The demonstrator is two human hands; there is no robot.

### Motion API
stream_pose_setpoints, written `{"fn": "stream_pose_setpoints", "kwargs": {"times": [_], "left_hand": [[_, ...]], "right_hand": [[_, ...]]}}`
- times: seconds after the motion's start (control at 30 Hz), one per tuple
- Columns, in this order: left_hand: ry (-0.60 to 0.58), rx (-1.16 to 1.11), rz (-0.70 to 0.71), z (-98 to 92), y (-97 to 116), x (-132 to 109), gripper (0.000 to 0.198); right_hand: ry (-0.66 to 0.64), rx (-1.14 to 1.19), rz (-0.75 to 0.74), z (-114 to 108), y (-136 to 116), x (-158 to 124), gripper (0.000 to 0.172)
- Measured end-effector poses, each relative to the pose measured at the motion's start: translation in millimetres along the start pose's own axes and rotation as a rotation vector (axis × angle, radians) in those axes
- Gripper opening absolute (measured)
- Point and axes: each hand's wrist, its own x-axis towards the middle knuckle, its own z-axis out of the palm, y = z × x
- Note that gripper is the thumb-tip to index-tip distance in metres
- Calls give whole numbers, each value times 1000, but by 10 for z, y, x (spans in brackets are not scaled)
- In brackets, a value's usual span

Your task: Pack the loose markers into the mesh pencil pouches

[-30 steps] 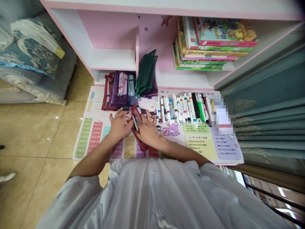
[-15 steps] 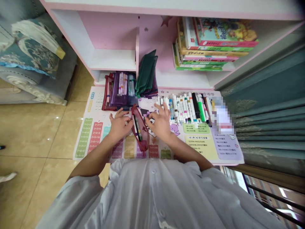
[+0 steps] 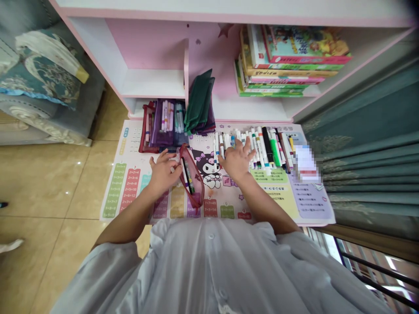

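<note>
A red mesh zip pouch (image 3: 198, 192) lies on the desk mat with its mouth spread apart and a few markers (image 3: 187, 176) inside. My left hand (image 3: 165, 172) pinches the pouch's left edge between thumb and fingers. Over the left part of a row of markers (image 3: 260, 146), mostly white-bodied, is my right hand (image 3: 238, 161). Its fingers are spread and reach onto the pens; whether the fingertips touch one is hidden. A white marker (image 3: 216, 148) stands at the row's left end, just left of that hand.
Behind the left hand, filled purple and red mesh pouches (image 3: 163, 122) lie beside a stack of green pouches (image 3: 200, 100). Books (image 3: 294, 65) sit on the pink shelf unit (image 3: 157, 83). A blurred-out item (image 3: 307, 163) lies at the mat's right, near a curtain (image 3: 363, 157).
My right hand has moved right, from beside the pouch to over the row of markers. My left hand stays on the pouch's edge.
</note>
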Motion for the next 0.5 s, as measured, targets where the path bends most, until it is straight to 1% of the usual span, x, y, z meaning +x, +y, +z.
{"fn": "stream_pose_setpoints", "kwargs": {"times": [0.23,0.4,0.5], "left_hand": [[-3,3,7,11,-13,-1,23],[-3,14,2,-2,2,-4,22],[-4,18,8,0,-2,-3,22]], "right_hand": [[-17,-40,-11,37,46,75,27],[-137,-93,-14,30,29,172,30],[-182,-103,-7,15,21,211,34]]}}
